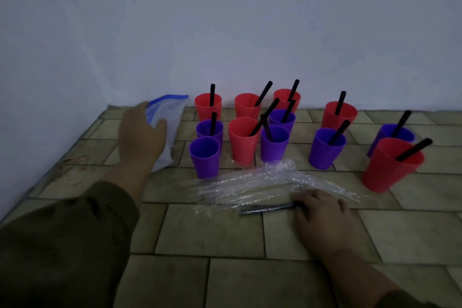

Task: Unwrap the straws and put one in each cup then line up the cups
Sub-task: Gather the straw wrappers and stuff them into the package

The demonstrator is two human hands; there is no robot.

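The right hand (322, 210) lies palm down near the front of a tile-patterned surface (250, 282). Its fingers curl over the right end of a wrapped straw (265, 209), a dark straw in clear film that lies flat and points left. The left hand (142, 132), in a dark olive sleeve (62, 245), reaches toward the far left corner. It rests on a zip bag (167, 120) that is pale with a blue seal, the thumb lying on the plastic. I cannot tell whether this hand grips the bag or only touches it.

Just behind the wrapped straw is a loose pile of empty wrappers (250, 182), clear and crinkled, spreading left and right in front of the cups.

Twelve cups stand upright beyond the pile, six red and six purple, in a loose cluster rather than a line. Eleven each hold one black straw. The empty purple cup (205, 156) stands at the front left of the cluster, touching another purple cup (209, 130) behind it. Along the back, near the wall (225, 20), stand four red cups. The first red cup (208, 106) is at the left. In the middle, a red cup (243, 140) stands just beside two purple ones. Apart at the far right, a large-looking front red cup (392, 165) overlaps a purple cup (397, 132) behind it.

The light is dim and bluish.
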